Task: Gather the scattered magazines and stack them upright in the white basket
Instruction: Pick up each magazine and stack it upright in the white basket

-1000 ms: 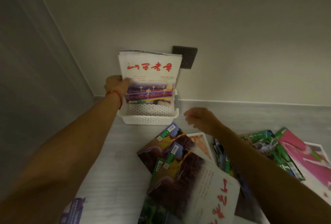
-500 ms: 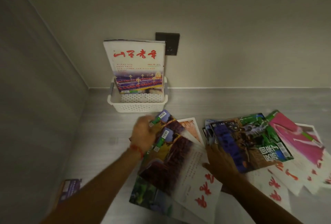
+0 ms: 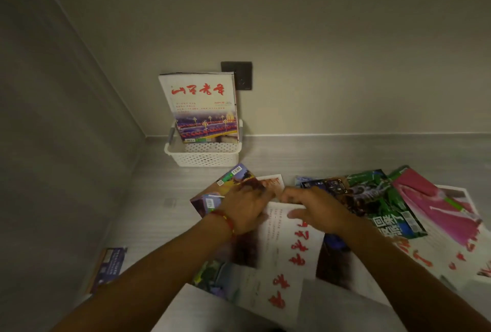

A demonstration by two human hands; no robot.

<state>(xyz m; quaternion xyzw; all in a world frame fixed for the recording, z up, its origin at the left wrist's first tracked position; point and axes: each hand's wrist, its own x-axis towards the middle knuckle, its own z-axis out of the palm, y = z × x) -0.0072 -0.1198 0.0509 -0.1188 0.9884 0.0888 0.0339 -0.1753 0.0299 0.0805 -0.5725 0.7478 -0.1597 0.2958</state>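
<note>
Both hands laid on the scattered magazines in front of the basket

The white basket [image 3: 203,156] is seen at the back of the grey counter [image 3: 345,151], against the wall, just below a dark wall socket [image 3: 240,75]. One magazine with red characters [image 3: 200,108] is stood upright inside the basket, leaned toward the wall. In front of the basket, several magazines are spread overlapping on the counter. The left hand [image 3: 245,208], with a red cord bracelet [image 3: 225,220] at the wrist, is pressed flat with spread fingers on a white magazine with red lettering [image 3: 289,249]. The right hand [image 3: 314,211] is curled over the top edge of the same magazine; whether the edge is actually gripped cannot be told. To the right of the basket, further forward, a green-covered magazine [image 3: 377,199] and a pink-covered magazine [image 3: 435,204] are lain side by side. A purple booklet [image 3: 110,265] is set apart, left of the basket and nearer the camera
</note>
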